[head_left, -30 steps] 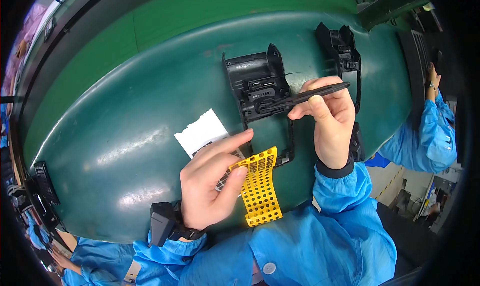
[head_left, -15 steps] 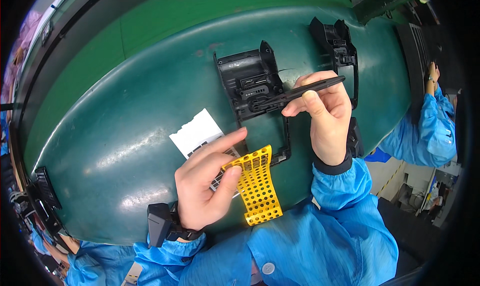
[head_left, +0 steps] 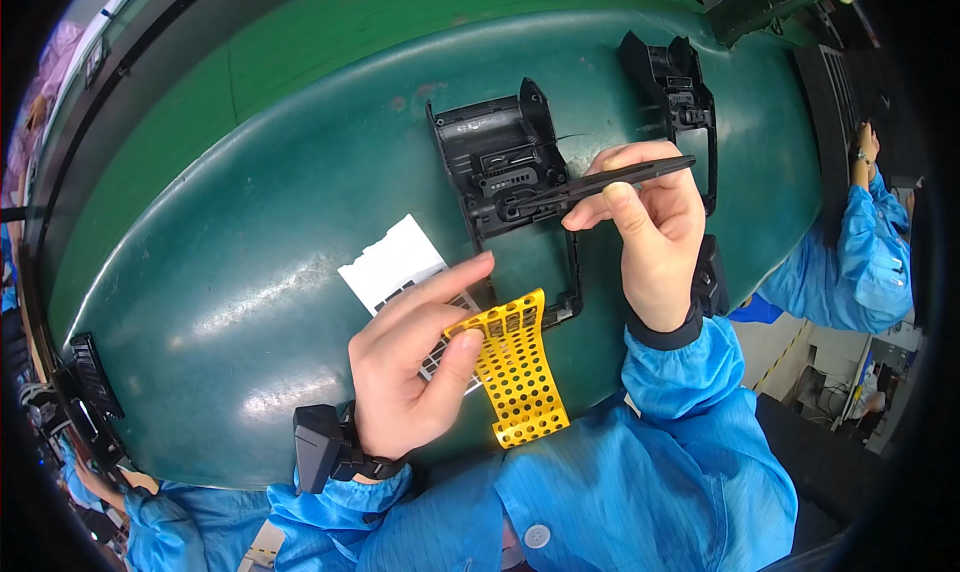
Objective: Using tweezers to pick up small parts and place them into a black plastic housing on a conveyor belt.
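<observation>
On the green tabletop (head_left: 220, 332), a torn-edged white sheet (head_left: 395, 260) lies partly behind the left hand (head_left: 412, 377), whose grip pinches the upper left corner of a yellow sheet (head_left: 520, 372) dotted with dark holes. Beyond it lies an open black housing (head_left: 497, 137). Black tweezers (head_left: 620, 179) reach over this, pinched in the grip of the right hand (head_left: 660, 247); whether their tips touch it, I cannot tell. Farther right lies a similar black part (head_left: 686, 100).

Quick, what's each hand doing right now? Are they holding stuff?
Left hand: closed, pinching the yellow sheet, index finger sticking out.
Right hand: closed, holding the black tweezers.
</observation>
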Tool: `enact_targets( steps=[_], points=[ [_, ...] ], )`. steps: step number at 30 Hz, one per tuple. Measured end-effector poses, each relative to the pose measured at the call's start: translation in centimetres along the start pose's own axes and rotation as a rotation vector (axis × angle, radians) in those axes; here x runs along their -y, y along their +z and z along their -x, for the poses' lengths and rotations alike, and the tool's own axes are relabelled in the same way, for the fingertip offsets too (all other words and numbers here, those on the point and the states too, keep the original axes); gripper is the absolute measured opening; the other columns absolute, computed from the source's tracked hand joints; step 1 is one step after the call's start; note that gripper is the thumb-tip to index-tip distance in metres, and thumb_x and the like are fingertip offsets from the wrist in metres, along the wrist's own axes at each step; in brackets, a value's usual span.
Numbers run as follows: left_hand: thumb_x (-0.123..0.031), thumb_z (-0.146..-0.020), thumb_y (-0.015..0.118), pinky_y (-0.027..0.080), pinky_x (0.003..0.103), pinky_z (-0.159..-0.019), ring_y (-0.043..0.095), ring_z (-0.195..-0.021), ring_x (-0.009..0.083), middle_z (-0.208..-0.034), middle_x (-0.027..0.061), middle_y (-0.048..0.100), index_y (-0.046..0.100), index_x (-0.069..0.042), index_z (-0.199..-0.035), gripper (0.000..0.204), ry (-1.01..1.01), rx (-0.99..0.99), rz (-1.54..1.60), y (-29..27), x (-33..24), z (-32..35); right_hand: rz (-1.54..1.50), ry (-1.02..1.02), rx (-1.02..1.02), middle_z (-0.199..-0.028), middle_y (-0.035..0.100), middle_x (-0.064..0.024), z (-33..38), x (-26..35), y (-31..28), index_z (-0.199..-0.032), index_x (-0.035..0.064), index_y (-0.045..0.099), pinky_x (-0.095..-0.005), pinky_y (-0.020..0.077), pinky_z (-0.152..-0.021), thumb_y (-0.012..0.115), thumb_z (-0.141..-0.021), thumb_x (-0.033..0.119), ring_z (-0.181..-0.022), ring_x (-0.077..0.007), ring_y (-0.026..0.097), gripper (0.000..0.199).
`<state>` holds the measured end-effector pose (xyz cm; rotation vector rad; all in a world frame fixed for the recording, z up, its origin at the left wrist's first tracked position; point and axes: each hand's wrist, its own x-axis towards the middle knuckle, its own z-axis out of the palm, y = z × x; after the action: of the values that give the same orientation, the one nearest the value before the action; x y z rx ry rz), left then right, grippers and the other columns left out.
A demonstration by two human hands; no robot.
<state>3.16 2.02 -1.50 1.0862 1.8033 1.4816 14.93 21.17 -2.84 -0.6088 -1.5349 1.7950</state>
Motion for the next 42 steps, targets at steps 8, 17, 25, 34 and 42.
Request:
enact_targets(
  steps=[8,17,25,34,42],
  points=[
    [-0.006,-0.086,0.058,0.049,0.031,-0.084,0.066,-0.103,0.0273,-0.117,0.0224,0.065,0.06,0.007,-0.084,0.013,0.031,0.001,-0.089,0.3,-0.2,-0.3,0.497,-0.549,0.094,-0.094,0.065,-0.015,1.0,0.0,0.4,-0.098,0.0024,0.062,-0.0329,0.0536,-0.071,0.072,-0.068,-0.012,-0.081,-0.0291,0.066,0.035],
    [-0.001,-0.083,0.061,0.051,0.034,-0.081,0.066,-0.095,0.0318,-0.115,0.0201,0.065,0.06,0.005,-0.082,0.006,0.142,-0.014,-0.155,0.7,-0.5,-1.1,0.221,-0.533,0.018,-0.105,0.059,-0.0143,1.2,3.4,-0.9,-0.108,-0.0011,0.052,-0.0346,0.0516,-0.082,0.061,-0.087,-0.002,-0.084,-0.0195,0.062,0.023],
    [-0.018,-0.093,0.055,0.042,0.034,-0.092,0.056,-0.107,0.0226,-0.131,0.0186,0.056,0.058,0.004,-0.086,0.023,-0.046,0.104,0.093,0.8,-1.0,-2.5,0.927,-0.1,-0.165,-0.07,0.054,-0.0021,-18.5,8.8,-11.5,-0.096,0.0031,0.062,-0.0265,0.0396,-0.054,0.054,-0.086,0.019,-0.06,-0.009,0.049,0.021],
    [-0.005,-0.092,0.051,0.046,0.033,-0.09,0.061,-0.104,0.0249,-0.116,0.0198,0.064,0.057,0.007,-0.089,0.014,-0.025,-0.21,0.206,0.3,-2.2,-1.3,1.79,0.017,-0.557,-0.104,0.066,-0.0285,-35.9,0.2,-17.0,-0.1,-0.0051,0.067,-0.0462,0.0526,-0.081,0.055,-0.086,0.025,-0.093,-0.0406,0.067,0.035],
    [-0.021,-0.098,0.049,0.045,0.032,-0.087,0.059,-0.097,0.0215,-0.107,0.0182,0.063,0.056,0.006,-0.099,0.027,-0.048,-0.669,0.042,-6.4,-1.5,4.3,1.811,0.133,-0.444,-0.108,0.067,-0.0228,-37.2,-1.2,-20.0,-0.106,0.0032,0.07,-0.0449,0.0507,-0.089,0.066,-0.079,0.028,-0.103,-0.0395,0.064,0.036]
  ],
)
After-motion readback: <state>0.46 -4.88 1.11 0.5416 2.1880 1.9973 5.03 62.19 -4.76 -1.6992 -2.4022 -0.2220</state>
